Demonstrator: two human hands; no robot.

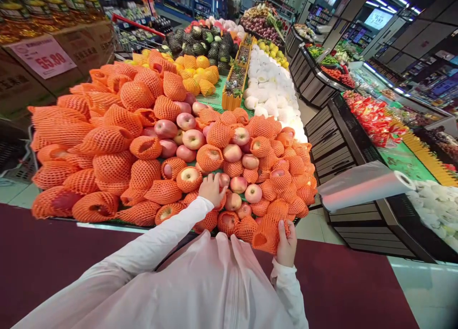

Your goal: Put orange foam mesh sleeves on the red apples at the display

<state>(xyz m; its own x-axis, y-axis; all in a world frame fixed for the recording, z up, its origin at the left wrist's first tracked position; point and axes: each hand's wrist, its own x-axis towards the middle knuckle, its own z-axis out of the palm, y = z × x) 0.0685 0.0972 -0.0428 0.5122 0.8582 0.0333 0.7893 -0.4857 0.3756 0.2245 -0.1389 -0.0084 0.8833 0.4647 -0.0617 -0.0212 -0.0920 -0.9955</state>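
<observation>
My left hand reaches into the middle of the apple pile, its fingers curled over a reddish apple. At the pile's front right edge, my right hand pinches an orange foam net sleeve. The sleeve's wide mouth faces the front left, and I see no fruit in that opening. Bare pink and yellow apples lie around my left hand. Many others sit in orange net sleeves, such as the netted apple just left of that hand.
Loose orange sleeves are heaped on the stand's left. Behind lie oranges, dark green fruit and white-wrapped fruit. A plastic bag roll sits on the right-hand stand. Boxes with a price sign stand at the left.
</observation>
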